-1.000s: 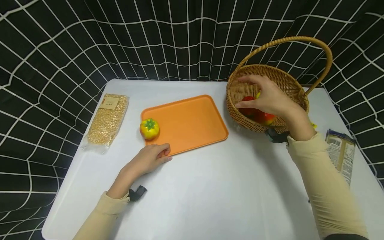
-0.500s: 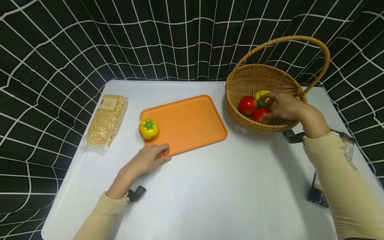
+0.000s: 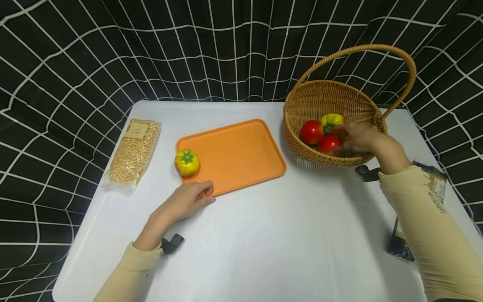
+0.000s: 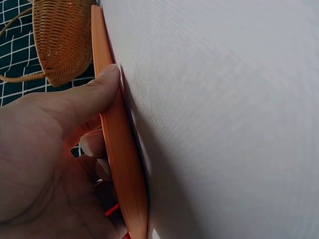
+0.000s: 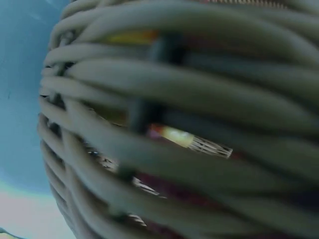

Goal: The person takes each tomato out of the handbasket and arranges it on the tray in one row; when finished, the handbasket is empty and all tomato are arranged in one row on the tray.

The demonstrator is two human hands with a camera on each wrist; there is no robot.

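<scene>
My left hand (image 3: pixel 186 200) grips the near left edge of the orange tray (image 3: pixel 241 151); in the left wrist view the thumb lies on the tray's outer side (image 4: pixel 124 164), with fingers bent behind it. A yellow-and-red pepper (image 3: pixel 187 162) sits at the tray's left end. Inside the wicker basket (image 3: pixel 302 153), my right hand (image 3: pixel 358 137) has index finger and thumb round the right side of a red fruit (image 3: pixel 327 144); its palm side is hidden. Touching that fruit are another red fruit (image 3: pixel 311 132) and a yellow pepper (image 3: pixel 332 121). Blurred basket weave (image 5: pixel 189 89) blocks the right wrist view.
A clear bag of yellow grains (image 3: pixel 136 153) lies left of the tray. Right of the basket, a printed packet (image 3: pixel 437 186) is partly under my right sleeve, with a dark packet (image 3: pixel 400 243) nearer. The basket's tall handle (image 3: pixel 413 71) arches over its right side.
My right hand moved right and down into the basket from above it, then its fingers drew in round the red fruit. The left hand and tray stay put.
</scene>
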